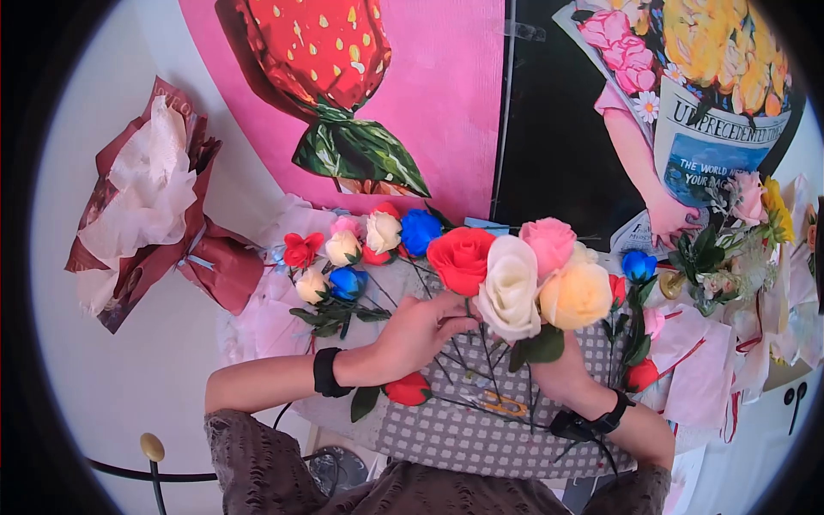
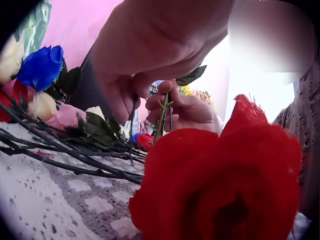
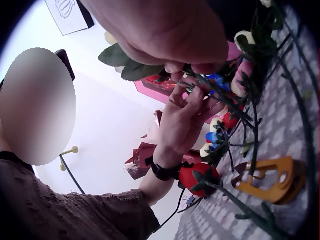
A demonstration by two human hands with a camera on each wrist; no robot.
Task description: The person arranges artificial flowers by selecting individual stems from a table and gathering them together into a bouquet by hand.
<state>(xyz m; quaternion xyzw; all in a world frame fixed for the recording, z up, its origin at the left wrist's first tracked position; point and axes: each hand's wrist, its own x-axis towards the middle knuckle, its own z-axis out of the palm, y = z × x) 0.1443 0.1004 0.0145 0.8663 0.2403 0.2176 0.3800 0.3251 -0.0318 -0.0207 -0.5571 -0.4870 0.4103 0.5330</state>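
Observation:
Both hands are at a bunch of artificial roses above the table. My left hand [image 1: 421,335] pinches a dark stem between thumb and fingers, just below the large red rose [image 1: 463,260]. Beneath the blooms, my right hand [image 1: 562,369] grips the stems, partly hidden by a green leaf [image 1: 541,348]. The bunch shows a white rose [image 1: 510,287], a pink rose [image 1: 548,245] and a pale yellow rose [image 1: 577,293]. In the left wrist view, a thick green stem [image 2: 162,117] stands in the right hand's fingers. A smaller red rose [image 2: 215,185] fills that view's foreground.
Yellow-handled thread snips [image 3: 272,180] lie among loose stems on the checked cloth [image 1: 446,438]. Several smaller roses, including a blue rose [image 1: 421,232], lie at the back left. A wrapped bouquet paper [image 1: 215,266] stands left; more flowers [image 1: 721,257] stand right.

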